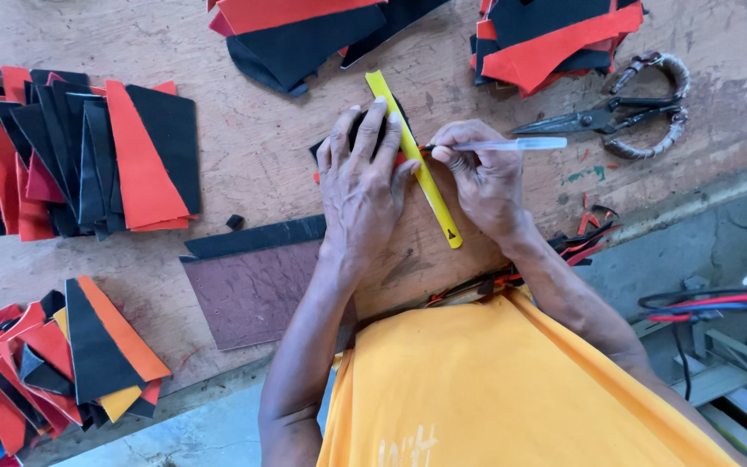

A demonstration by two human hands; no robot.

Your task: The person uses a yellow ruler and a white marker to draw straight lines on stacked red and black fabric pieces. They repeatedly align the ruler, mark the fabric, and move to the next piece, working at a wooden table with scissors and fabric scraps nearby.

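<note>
Near the bench's front edge, the left hand (361,177) lies flat with fingers spread, pinning a yellow ruler (417,160) over a small black fabric piece (360,130). The right hand (482,177) is pinched shut on a clear pen (512,144) at the ruler's edge. The fabric looks thin, limp and likely to slide, so pressing it flat suits it; the ruler looks stiff and smooth.

The person wears a sleeveless orange-yellow shirt (512,389), arms bare.
</note>
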